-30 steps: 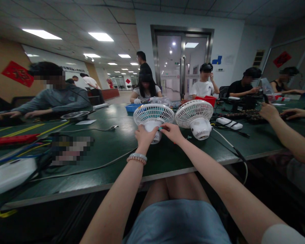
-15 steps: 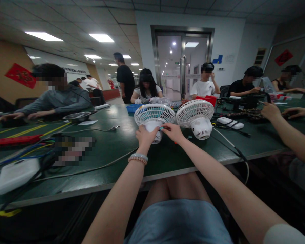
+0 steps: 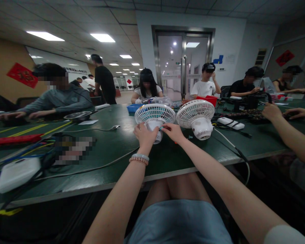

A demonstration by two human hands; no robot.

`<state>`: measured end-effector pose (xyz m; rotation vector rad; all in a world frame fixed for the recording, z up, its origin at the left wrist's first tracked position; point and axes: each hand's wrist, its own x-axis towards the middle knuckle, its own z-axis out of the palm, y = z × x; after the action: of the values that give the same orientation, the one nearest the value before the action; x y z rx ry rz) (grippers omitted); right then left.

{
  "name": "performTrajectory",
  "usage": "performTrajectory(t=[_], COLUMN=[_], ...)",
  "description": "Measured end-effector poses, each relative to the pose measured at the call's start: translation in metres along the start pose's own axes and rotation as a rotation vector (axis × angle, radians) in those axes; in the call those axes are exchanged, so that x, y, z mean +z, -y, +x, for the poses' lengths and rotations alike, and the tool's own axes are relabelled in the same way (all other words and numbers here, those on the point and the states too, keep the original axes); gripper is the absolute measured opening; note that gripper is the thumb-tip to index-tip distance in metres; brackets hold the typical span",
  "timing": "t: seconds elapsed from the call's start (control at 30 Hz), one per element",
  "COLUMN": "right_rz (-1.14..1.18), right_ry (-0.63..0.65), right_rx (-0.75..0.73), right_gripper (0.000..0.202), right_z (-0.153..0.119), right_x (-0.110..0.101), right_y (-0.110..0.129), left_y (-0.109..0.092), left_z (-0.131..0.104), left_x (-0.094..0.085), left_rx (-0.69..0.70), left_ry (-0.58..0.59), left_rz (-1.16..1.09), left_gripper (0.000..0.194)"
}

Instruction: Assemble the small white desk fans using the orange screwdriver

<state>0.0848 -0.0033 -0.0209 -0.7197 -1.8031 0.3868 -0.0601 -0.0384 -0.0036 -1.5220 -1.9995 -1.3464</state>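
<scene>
Two white fan heads with slatted round guards rest side by side on the green table. My left hand [image 3: 145, 136] is wrapped round the motor housing of the left fan [image 3: 155, 113]. Close to its thumb, my right hand [image 3: 173, 132] pinches a small teal piece [image 3: 160, 128] against the right side of that housing. The fingertips hide most of this piece. The right fan [image 3: 195, 113] stands just beyond my right hand, its housing [image 3: 202, 128] pointing toward me, touched by neither hand. Another small teal piece [image 3: 190, 137] lies on the table below it.
A cable [image 3: 91, 168] crosses the table at the left, near a white box [image 3: 19, 173] and a red power strip [image 3: 17, 139]. A white adapter [image 3: 230, 123] with a black cord lies right. A blue tray [image 3: 135, 108] stands behind. At right, another person's hands [image 3: 273, 113] reach over the table.
My left hand's fingers have shifted slightly on the housing. My right hand stays at the same spot on the fan. In the background, a standing person in black has moved left.
</scene>
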Motion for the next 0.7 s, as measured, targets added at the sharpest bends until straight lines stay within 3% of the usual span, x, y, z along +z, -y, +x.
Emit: performTrajectory(t=[0.1, 0.23, 0.33, 0.57, 0.7], right_rz=[-0.008, -0.036, -0.056, -0.059, -0.144], right_ry=[0.011, 0.032, 0.040, 0.026, 0.163], right_rx=[0.016, 0.018, 0.040, 0.048, 0.050], right_gripper=[0.023, 0.021, 0.021, 0.025, 0.038], right_z=[0.000, 0.000, 0.000, 0.001, 0.004], right_x=[0.000, -0.001, -0.001, 0.000, -0.013], right_y=[-0.001, 0.002, 0.003, 0.003, 0.000], left_y=[-0.003, -0.011, -0.017, -0.015, -0.015], left_z=[-0.002, -0.007, -0.010, -0.009, -0.008], left_x=[-0.007, -0.010, -0.006, -0.001, -0.001], left_rx=[0.287, 0.565, 0.583, 0.570, 0.569], left_ry=[-0.007, 0.186, 0.257, 0.232, 0.241], left_rz=[-0.059, -0.074, -0.018, -0.029, 0.002], left_gripper=[0.039, 0.031, 0.036, 0.035, 0.030])
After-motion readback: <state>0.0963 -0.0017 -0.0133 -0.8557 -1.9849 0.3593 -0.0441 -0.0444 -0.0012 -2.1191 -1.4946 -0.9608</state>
